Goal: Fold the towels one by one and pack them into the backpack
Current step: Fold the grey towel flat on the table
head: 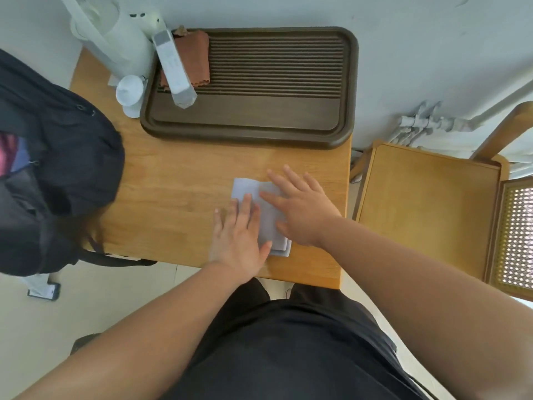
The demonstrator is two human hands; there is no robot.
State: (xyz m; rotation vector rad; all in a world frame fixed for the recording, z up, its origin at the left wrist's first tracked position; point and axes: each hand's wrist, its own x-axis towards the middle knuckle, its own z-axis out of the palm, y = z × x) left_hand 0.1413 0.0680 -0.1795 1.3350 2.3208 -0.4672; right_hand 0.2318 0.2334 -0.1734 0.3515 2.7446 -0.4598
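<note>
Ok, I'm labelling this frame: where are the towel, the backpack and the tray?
towel [245, 187]: head view, bare far corner.
backpack [72, 140]: head view, black top.
tray [245, 136]: head view, near rim.

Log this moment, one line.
towel: folded, on table | left hand: pressing towel | right hand: pressing towel | backpack: at left

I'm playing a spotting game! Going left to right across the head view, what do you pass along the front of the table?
First the backpack, then the left hand, the right hand, the chair.
</note>
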